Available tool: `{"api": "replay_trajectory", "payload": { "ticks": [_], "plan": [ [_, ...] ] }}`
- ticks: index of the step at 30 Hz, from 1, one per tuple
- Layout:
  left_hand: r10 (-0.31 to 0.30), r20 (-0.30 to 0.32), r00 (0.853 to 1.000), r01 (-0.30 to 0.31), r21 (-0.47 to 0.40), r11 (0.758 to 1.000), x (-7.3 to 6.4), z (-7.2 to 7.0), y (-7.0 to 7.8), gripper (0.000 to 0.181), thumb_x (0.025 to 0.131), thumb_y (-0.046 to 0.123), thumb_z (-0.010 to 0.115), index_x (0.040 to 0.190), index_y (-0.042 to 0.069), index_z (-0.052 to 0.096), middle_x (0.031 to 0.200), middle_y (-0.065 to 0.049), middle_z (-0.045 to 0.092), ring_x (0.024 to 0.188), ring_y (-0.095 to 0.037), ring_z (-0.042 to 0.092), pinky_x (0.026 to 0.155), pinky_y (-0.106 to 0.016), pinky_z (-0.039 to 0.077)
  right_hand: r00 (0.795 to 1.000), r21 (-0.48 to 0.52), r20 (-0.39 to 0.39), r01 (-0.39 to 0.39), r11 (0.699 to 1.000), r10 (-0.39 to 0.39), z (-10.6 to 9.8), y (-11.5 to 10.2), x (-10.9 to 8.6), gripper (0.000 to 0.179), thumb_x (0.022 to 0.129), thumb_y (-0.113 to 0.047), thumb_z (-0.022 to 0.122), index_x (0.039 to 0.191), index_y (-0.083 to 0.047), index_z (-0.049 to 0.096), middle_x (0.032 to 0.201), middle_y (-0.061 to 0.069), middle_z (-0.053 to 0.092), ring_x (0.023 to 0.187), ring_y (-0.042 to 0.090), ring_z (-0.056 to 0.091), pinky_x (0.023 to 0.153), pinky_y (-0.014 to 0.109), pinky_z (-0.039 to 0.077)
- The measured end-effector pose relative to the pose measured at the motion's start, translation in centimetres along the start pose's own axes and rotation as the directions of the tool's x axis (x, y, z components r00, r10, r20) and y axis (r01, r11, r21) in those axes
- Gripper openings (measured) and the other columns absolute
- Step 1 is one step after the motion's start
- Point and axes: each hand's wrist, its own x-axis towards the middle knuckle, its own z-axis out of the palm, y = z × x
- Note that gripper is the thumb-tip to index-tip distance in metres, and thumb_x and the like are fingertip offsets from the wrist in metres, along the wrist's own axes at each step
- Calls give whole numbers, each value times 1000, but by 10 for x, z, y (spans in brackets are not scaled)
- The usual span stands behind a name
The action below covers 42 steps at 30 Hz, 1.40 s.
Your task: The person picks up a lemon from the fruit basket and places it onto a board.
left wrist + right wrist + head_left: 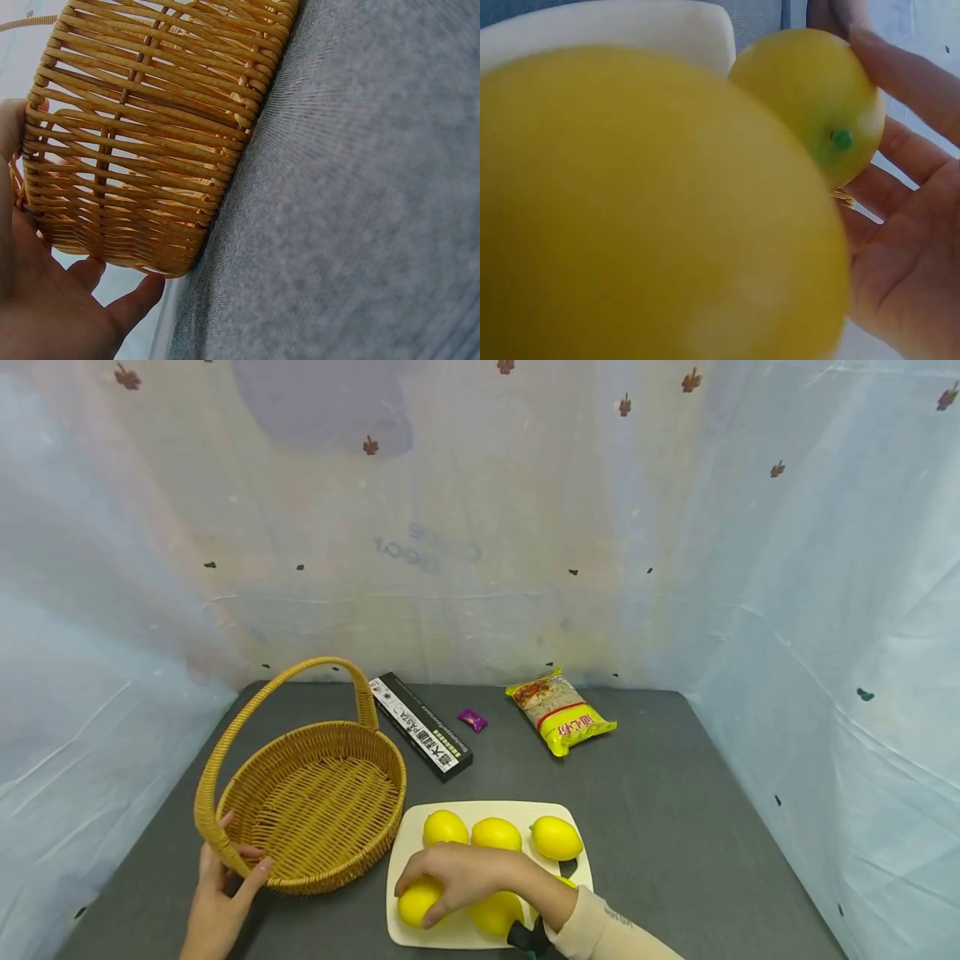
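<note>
A round wicker basket (330, 882) with a tall arched handle stands on the left. My left hand (217, 893) holds its near-left rim by the handle's base, fingers over the edge and thumb along the wall. In the left wrist view, fingertips touch the woven side (135, 142). My right hand (468, 870) grips a yellow lemon (415, 906) at the left of a cream tray (408, 839). The right wrist view shows fingers round that lemon (802, 97), with another lemon (652, 210) large in front. More lemons (557, 837) lie on the tray, some partly hidden by the right arm.
Behind the basket and tray lie a black-and-white pasta box (420, 727), a small purple packet (472, 720) and a yellow food bag (562, 712). The grey tabletop (675, 827) extends right of the tray. Pale plastic sheeting (480, 568) surrounds the back and sides.
</note>
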Motion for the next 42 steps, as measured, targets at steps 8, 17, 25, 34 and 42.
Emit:
{"api": "replay_trajectory", "payload": {
  "ticks": [8, 17, 25, 34, 42],
  "plan": [
    [-6, -4, 1000, 7, 7, 1000, 1, 0, 0, 47, 100, 15, 63, 140, -5, 46, 132, -12, 35, 103, 7, 36, 73, -9, 35, 998, -10, 29, -51, 999, 51, 8, 4, 0, 45, 84, -16, 82, 125, -14, 66, 122, -10, 63, 109, -5, 51, 97, 13, 36],
    [-4, -1, 1000, 4, 6, 1000, 0, 0, 0, 36, 100, 14, 63, 128, -7, 53, 145, -13, 27, 104, 8, 36, 74, -9, 35, 997, 1, 42, -71, 998, 70, 8, 2, -3, 47, 83, -14, 83, 126, -14, 64, 123, -10, 61, 109, -5, 51, 97, 14, 37],
    [-1, 6, 1000, 1, -10, 1000, 0, 1, -1, 30, 100, 13, 62, 121, -8, 55, 149, -12, 22, 104, 9, 38, 75, -7, 34, 997, -13, 41, -60, 998, 61, 8, 1, -3, 46, 84, -15, 81, 127, -14, 64, 124, -9, 61, 108, -5, 50, 95, 12, 37],
    [10, 7, 1000, -10, -11, 1000, 0, 1, -3, 32, 100, 11, 62, 123, -9, 53, 146, -13, 24, 102, 9, 39, 73, -6, 37, 999, 15, -23, -34, 999, 34, 5, 0, -7, 40, 90, -20, 76, 127, -13, 63, 125, -7, 60, 113, 0, 53, 97, 14, 37],
    [-2, 18, 1000, 2, -6, 1000, 0, 0, -1, 34, 100, 12, 62, 124, -9, 52, 146, -15, 24, 101, 9, 38, 72, -6, 37, 973, 123, -218, -53, 991, 79, -12, 4, -30, 32, 96, -19, 68, 127, -13, 63, 125, -4, 62, 115, 8, 56, 100, 24, 42]
  ]
}}
